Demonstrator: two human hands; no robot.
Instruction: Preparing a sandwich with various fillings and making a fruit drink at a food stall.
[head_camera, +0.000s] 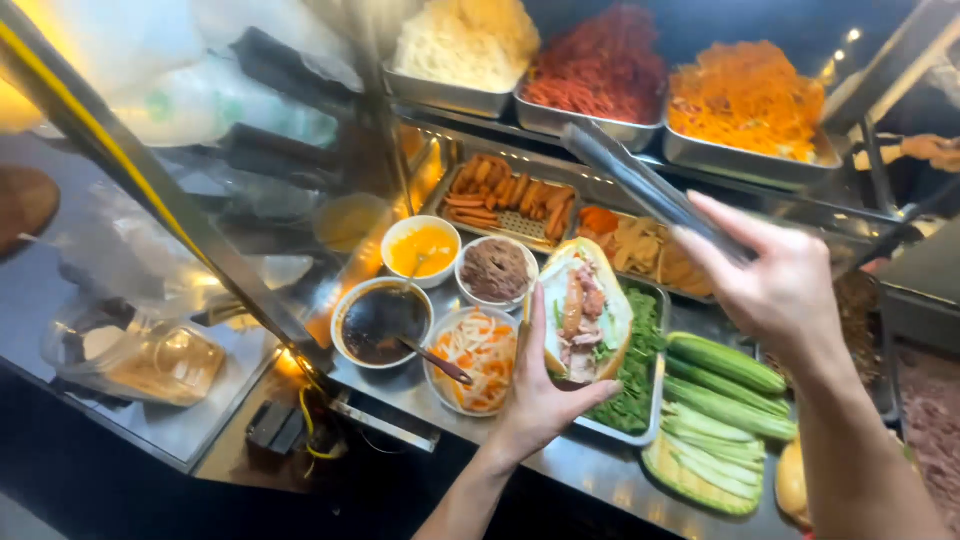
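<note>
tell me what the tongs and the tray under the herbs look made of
Tongs in the right hand: apparently polished metal, grey with bright reflections along the blades. Tray under the herbs: likely stainless steel, with a thin shiny silver rim. Neither can be confirmed by look alone.

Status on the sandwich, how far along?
Done: the split bread roll already holds sausage and sliced meat plus a little green. In hand: the left hand cradles the roll open, and the right hand holds metal tongs raised toward the upper trays. Left: the roll is still open, and none of the cucumber strips shows inside it.
</note>
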